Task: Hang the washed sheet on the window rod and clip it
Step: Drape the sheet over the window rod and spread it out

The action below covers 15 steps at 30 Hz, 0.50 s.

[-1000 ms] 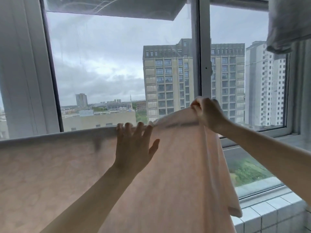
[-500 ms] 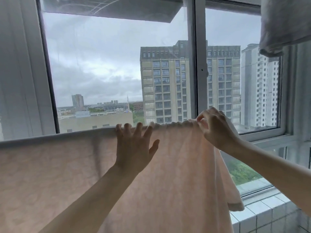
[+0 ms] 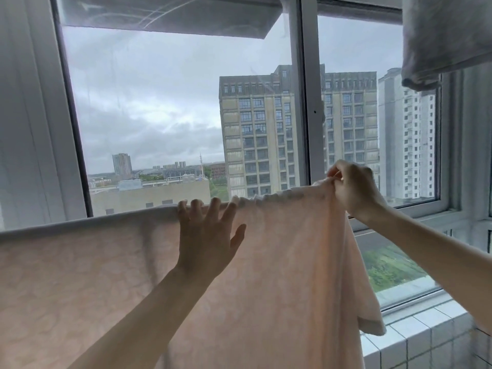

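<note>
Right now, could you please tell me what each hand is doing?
Left hand: open, fingers spread flat against the sheet at its top fold.
Right hand: closed, pinching the sheet's top edge.

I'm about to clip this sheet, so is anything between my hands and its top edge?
Nothing visible. The left hand lies flat on the pink sheet at its top fold, and the right hand already pinches the bunched edge. No clip is in view.

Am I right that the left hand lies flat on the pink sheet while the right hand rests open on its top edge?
Not quite. In the head view the right hand pinches the pink sheet at its top edge; it is not open. The left hand does lie flat on it.
</note>
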### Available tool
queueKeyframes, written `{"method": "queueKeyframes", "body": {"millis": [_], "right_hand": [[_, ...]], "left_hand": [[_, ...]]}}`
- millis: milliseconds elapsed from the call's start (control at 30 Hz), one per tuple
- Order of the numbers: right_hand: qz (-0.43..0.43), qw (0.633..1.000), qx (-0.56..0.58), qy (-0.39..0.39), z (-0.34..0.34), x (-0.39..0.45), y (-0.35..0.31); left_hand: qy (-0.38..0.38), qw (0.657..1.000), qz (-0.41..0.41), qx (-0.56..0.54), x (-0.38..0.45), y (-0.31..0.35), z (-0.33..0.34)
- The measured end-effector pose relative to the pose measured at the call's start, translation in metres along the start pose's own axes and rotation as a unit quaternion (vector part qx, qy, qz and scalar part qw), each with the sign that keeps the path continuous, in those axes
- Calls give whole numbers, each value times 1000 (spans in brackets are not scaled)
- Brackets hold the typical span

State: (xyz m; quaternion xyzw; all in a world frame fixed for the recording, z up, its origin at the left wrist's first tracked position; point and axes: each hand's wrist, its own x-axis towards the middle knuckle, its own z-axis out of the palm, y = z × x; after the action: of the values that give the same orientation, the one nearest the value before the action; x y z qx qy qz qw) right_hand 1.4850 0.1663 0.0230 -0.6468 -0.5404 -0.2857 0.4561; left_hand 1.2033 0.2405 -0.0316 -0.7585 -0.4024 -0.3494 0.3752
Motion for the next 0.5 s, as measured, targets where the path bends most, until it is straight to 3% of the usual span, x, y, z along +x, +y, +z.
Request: {"method": "queueKeyframes", "body": {"millis": [67, 133, 333, 500], "right_hand": [[21, 999, -29, 29, -5, 6, 10], [27, 997, -66, -21, -4, 3, 13], [-116, 988, 23, -100, 11, -9, -22], [-72, 988, 43, -127, 23, -1, -30]], "left_hand": [[1, 1000, 1, 0, 0, 1, -1], [0, 1000, 1, -1, 0, 3, -1], [-11, 1000, -7, -2, 3, 8, -1], [-13, 1000, -11, -6, 2, 4, -4]]}}
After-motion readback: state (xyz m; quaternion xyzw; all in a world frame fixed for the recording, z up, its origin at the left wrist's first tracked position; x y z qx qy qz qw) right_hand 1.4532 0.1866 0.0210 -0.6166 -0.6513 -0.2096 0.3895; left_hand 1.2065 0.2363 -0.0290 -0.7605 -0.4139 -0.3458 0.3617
